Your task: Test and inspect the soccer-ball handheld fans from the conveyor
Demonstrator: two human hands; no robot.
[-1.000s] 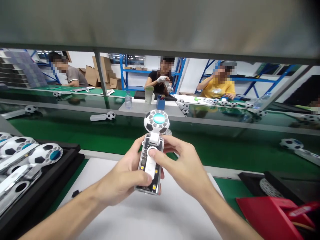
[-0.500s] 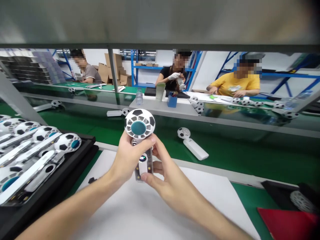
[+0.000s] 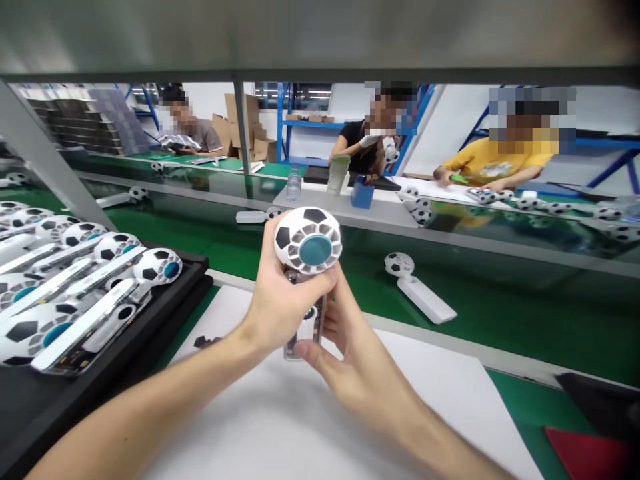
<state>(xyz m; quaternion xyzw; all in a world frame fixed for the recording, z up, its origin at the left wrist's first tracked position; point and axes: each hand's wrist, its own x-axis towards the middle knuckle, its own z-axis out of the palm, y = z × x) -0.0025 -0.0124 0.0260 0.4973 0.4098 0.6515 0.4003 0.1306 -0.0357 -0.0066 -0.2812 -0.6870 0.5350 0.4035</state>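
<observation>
I hold a small hand-held fan (image 3: pixel 308 247) upright over a white mat (image 3: pixel 280 427). Its round head is patterned like a football with a teal centre; its clear handle shows a small lit display. My left hand (image 3: pixel 280 300) wraps round the top of the handle just under the head. My right hand (image 3: pixel 345 347) grips the lower part of the handle from the right, thumb at its bottom end. Most of the handle is hidden by my fingers.
A black tray (image 3: pixel 150 313) at the left holds several similar fans. Another fan (image 3: pixel 417 287) lies on the green conveyor belt (image 3: pixel 500 320) beyond the mat. A red object (image 3: pixel 590 453) sits at the bottom right. Three people work at the far bench.
The fan's head has turned from facing up to facing me. My left hand slid up under the head. My view has swung left, so the tray shows more and the red object less.
</observation>
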